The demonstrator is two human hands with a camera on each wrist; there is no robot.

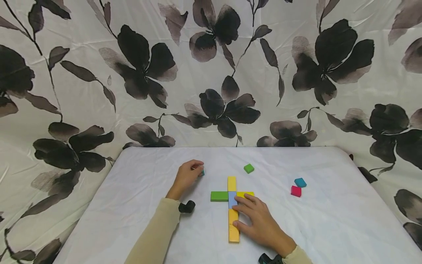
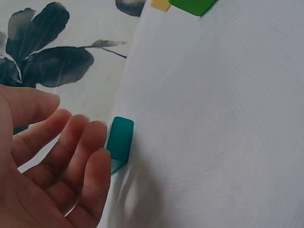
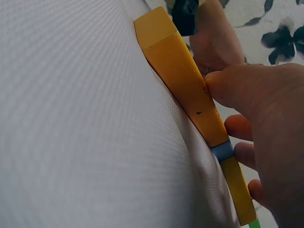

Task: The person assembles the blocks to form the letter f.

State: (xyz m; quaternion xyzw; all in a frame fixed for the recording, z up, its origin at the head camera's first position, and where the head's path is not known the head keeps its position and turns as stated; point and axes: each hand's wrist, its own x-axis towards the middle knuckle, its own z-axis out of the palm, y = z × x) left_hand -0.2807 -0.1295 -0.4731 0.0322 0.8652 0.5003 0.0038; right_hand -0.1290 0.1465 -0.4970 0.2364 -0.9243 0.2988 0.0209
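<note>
My left hand is at the far left of the block group, its fingers loosely bent over a small teal block. In the left wrist view this teal block shows just past the fingertips, with the thumb apart from them. My right hand lies over a cross of blocks, thumb touching the long orange-yellow block and fingertips at the light blue block and the right yellow block. A green block forms the left arm, another yellow block the top.
A small green block lies behind the cross. Off to the right sit a blue block and a red block, close together. White cloth covers the table, and a flower-printed curtain hangs behind it.
</note>
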